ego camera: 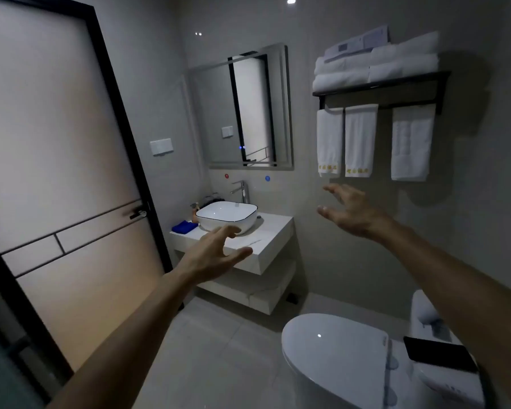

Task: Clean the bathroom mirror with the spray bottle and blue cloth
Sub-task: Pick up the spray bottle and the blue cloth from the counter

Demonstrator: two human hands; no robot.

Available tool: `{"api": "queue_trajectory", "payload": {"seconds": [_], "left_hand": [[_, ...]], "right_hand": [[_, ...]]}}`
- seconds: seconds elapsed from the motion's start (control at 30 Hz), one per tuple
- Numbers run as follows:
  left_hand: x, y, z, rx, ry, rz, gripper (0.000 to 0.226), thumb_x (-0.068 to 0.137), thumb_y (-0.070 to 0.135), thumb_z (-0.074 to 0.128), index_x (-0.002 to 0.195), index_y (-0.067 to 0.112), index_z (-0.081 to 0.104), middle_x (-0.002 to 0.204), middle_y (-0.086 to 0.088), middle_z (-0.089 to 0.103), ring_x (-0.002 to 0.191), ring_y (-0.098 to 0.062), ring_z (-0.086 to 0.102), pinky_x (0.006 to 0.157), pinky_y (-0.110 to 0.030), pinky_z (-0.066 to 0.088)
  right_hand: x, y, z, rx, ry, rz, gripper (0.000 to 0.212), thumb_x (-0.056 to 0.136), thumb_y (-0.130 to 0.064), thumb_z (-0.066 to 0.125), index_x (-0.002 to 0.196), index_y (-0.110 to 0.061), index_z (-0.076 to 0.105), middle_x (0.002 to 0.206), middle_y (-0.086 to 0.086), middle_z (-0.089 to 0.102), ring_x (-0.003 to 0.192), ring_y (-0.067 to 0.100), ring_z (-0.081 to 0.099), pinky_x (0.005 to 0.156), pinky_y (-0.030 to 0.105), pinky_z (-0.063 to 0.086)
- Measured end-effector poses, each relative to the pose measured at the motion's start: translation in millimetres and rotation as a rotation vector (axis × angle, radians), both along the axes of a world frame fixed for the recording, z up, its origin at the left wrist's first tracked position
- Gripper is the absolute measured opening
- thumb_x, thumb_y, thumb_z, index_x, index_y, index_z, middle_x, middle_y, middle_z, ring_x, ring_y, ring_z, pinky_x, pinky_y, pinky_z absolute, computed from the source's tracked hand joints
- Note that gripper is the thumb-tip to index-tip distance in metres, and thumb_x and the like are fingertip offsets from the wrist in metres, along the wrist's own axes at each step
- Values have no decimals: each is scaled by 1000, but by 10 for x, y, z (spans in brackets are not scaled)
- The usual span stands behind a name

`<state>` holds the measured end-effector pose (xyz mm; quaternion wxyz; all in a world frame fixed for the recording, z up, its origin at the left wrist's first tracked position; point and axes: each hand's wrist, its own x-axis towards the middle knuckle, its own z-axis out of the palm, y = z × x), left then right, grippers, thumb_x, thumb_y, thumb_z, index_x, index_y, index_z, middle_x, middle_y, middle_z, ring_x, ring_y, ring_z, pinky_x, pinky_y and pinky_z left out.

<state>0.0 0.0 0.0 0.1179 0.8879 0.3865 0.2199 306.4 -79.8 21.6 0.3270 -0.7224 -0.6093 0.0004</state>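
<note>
The rectangular bathroom mirror (242, 110) hangs on the far wall above the basin. A folded blue cloth (184, 226) lies on the left end of the white counter (266, 240). Behind it, beside the basin, stands a small orange-brown spray bottle (194, 212). My left hand (216, 252) reaches forward in the air short of the counter, fingers spread and holding nothing. My right hand (351, 212) is raised to the right of the basin, fingers spread, empty too.
A white basin (227, 216) with a chrome tap (243, 191) sits on the counter. A frosted glass door (56, 160) fills the left. A rack with white towels (375, 113) hangs on the right wall. A toilet (337, 358) stands at lower right.
</note>
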Motion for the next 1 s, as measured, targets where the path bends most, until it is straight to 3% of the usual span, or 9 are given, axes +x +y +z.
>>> {"api": "queue_trajectory", "payload": {"seconds": [0.33, 0.6, 0.87, 1.0], "left_hand": [[177, 781, -158, 19, -22, 39, 63, 88, 50, 60, 142, 21, 42, 140, -4, 54, 117, -19, 56, 89, -32, 50], [308, 1587, -324, -108, -135, 63, 62, 87, 49, 60, 139, 21, 45, 135, -7, 58, 113, -20, 58, 91, -38, 54], [466, 2303, -213, -134, -146, 72, 61, 88, 48, 60, 139, 19, 45, 134, -9, 58, 114, -23, 59, 89, -35, 54], [614, 2639, -231, -115, -139, 89, 59, 89, 46, 61, 139, 19, 46, 134, -8, 59, 109, -16, 56, 85, -30, 52]], "right_hand": [[52, 614, -123, -30, -50, 0, 63, 95, -46, 57, 150, -22, 35, 154, 7, 38, 139, 27, 39, 110, 48, 39], [219, 1426, -121, -2, -70, 17, 62, 96, -46, 56, 150, -22, 36, 154, 6, 39, 139, 25, 40, 108, 43, 37], [298, 2190, -130, -23, -56, 55, 62, 96, -46, 56, 150, -24, 35, 156, 6, 35, 141, 26, 37, 110, 47, 38], [434, 2607, -183, -28, -63, 83, 62, 96, -47, 56, 150, -24, 35, 155, 4, 37, 140, 24, 38, 109, 44, 37]]}}
